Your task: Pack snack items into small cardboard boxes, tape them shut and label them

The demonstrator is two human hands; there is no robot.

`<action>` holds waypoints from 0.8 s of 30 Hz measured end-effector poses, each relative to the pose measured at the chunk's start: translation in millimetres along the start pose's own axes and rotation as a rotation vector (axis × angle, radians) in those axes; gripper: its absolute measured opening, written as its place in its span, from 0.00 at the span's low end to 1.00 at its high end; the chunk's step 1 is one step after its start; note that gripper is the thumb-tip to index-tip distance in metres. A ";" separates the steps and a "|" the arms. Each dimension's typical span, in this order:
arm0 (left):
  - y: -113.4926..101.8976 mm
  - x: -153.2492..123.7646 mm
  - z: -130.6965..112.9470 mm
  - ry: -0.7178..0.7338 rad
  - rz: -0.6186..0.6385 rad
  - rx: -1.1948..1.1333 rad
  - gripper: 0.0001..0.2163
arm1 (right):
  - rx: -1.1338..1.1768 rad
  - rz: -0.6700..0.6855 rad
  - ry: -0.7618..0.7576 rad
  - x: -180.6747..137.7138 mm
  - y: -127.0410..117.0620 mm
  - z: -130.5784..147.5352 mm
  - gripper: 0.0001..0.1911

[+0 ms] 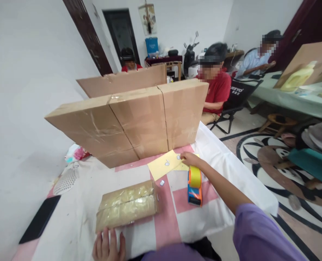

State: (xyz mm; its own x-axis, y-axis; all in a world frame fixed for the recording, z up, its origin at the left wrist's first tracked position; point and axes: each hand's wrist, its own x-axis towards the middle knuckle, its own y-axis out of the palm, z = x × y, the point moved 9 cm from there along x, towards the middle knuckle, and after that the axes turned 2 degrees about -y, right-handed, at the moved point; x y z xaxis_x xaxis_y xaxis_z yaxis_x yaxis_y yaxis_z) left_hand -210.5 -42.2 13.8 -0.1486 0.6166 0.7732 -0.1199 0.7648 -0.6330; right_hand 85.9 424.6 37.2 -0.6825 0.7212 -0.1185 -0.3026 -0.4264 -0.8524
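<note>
My right hand (191, 159) reaches over two overlapping yellow sheets (161, 167), its fingers drawn together at a small white-and-blue label (178, 157). Whether the label or the paper is between the fingertips is too small to tell. Another such label (166, 163) lies on the left sheet, and one more (162, 183) rests on the cloth. Under my right wrist stands a blue-and-orange tape dispenser (195, 192) with a yellow roll. My left hand (108, 247) is open, its fingers spread at the near-left end of a taped cardboard box (128, 204).
A long cardboard partition (139, 123) stands across the table behind the sheets. At the left edge lie a black flat device (40, 219) and a white perforated piece (65, 180). Beyond the partition, a person in a red shirt (218, 90) sits; others sit farther back.
</note>
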 end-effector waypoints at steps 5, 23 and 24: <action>0.8 17.1 -5.1 -0.207 0.070 -0.098 0.35 | 0.056 0.035 0.091 -1.3 2.3 -5.7 0.06; 15.1 17.6 -42.8 -0.332 0.186 -0.277 0.36 | -0.194 0.247 0.206 27.8 9.5 20.6 0.15; 14.5 17.3 -43.1 -0.328 0.187 -0.274 0.34 | -0.192 0.248 0.213 26.7 11.2 22.0 0.15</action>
State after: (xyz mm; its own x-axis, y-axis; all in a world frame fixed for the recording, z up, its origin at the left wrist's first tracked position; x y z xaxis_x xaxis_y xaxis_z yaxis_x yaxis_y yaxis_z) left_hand -172.4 -12.3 19.7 -0.4505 0.6910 0.5653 0.1961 0.6943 -0.6925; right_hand 49.6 427.1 35.6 -0.5597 0.7146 -0.4196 -0.0016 -0.5072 -0.8618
